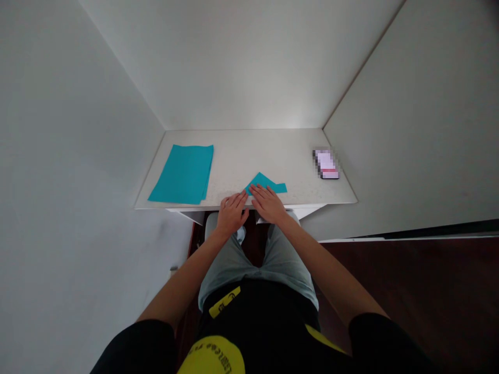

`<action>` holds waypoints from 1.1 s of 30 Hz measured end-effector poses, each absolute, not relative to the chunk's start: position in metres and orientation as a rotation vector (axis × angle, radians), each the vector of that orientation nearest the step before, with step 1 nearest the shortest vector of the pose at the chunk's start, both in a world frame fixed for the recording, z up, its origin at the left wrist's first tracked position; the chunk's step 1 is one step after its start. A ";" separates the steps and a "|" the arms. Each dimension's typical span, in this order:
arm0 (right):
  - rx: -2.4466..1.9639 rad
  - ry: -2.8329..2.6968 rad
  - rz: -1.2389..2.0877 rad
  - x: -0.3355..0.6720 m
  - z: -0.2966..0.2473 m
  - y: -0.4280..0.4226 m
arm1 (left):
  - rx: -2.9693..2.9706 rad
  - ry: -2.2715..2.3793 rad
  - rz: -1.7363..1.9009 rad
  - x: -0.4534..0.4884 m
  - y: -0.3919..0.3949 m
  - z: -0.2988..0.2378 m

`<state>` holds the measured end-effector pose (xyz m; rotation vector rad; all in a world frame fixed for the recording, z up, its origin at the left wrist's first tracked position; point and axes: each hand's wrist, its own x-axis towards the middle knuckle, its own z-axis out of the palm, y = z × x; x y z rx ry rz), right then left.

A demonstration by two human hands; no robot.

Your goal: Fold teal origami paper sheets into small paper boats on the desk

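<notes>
A partly folded teal paper (267,183) lies near the front edge of a white desk (273,150). My right hand (268,202) rests flat on its near part, fingers stretched out and together. My left hand (233,210) lies flat beside it on the left, fingertips touching the paper's left corner. Both hands press down; neither grips anything.
A stack of flat teal sheets (184,174) lies at the desk's left. A small blurred pink-and-white object (326,163) sits at the right back. White walls enclose the desk on three sides. Dark wooden floor (409,280) shows at the right.
</notes>
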<state>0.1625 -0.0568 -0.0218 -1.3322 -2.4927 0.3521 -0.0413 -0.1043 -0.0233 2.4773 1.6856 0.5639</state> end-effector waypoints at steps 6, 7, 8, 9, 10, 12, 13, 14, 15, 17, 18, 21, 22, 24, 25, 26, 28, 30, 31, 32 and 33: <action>-1.397 -2.452 0.358 0.154 -0.017 -0.057 | 2.478 1.727 0.429 -0.026 -0.112 -0.012; -1.410 -2.449 0.351 0.152 -0.016 -0.057 | 2.476 1.738 0.414 -0.024 -0.113 -0.010; -1.423 -2.448 0.338 0.149 -0.014 -0.057 | 2.472 1.749 0.402 -0.023 -0.113 -0.009; -1.439 -2.447 0.320 0.147 -0.012 -0.056 | 2.466 1.760 0.394 -0.021 -0.114 -0.008; -1.456 -2.448 0.296 0.144 -0.010 -0.056 | 2.461 1.769 0.390 -0.020 -0.115 -0.007; -1.488 -2.454 0.244 0.139 -0.007 -0.057 | 2.455 1.786 0.394 -0.019 -0.116 -0.006; -1.499 -2.457 0.219 0.137 -0.006 -0.057 | 2.453 1.796 0.401 -0.018 -0.117 -0.007; -1.505 -2.459 0.197 0.136 -0.006 -0.057 | 2.450 1.806 0.411 -0.018 -0.118 -0.007; -1.507 -2.460 0.180 0.135 -0.005 -0.057 | 2.448 1.815 0.422 -0.017 -0.118 -0.008; -1.506 -2.453 0.164 0.133 -0.004 -0.056 | 2.439 1.826 0.446 -0.017 -0.119 -0.010; -1.508 -2.444 0.162 0.133 -0.004 -0.056 | 2.434 1.826 0.455 -0.017 -0.119 -0.010; -1.534 -2.410 0.167 0.131 -0.004 -0.054 | 2.422 1.818 0.459 -0.018 -0.118 -0.008; -1.543 -2.404 0.169 0.131 -0.004 -0.054 | 2.419 1.816 0.453 -0.018 -0.117 -0.007; -1.551 -2.405 0.181 0.132 -0.005 -0.055 | 2.418 1.810 0.443 -0.019 -0.117 -0.005; -1.547 -2.410 0.188 0.133 -0.005 -0.055 | 2.418 1.806 0.443 -0.019 -0.116 -0.005; -1.537 -2.419 0.193 0.134 -0.006 -0.056 | 2.417 1.803 0.447 -0.019 -0.116 -0.005; -1.506 -2.446 0.194 0.137 -0.007 -0.056 | 2.418 1.798 0.464 -0.019 -0.116 -0.006; -1.482 -2.470 0.188 0.140 -0.006 -0.056 | 2.423 1.795 0.481 -0.019 -0.117 -0.009; -1.483 -2.471 0.188 0.140 -0.006 -0.056 | 2.426 1.794 0.486 -0.020 -0.117 -0.010; -1.492 -2.464 0.187 0.139 -0.005 -0.055 | 2.428 1.794 0.486 -0.020 -0.117 -0.011; -1.506 -2.452 0.186 0.138 -0.004 -0.055 | 2.427 1.796 0.483 -0.020 -0.117 -0.011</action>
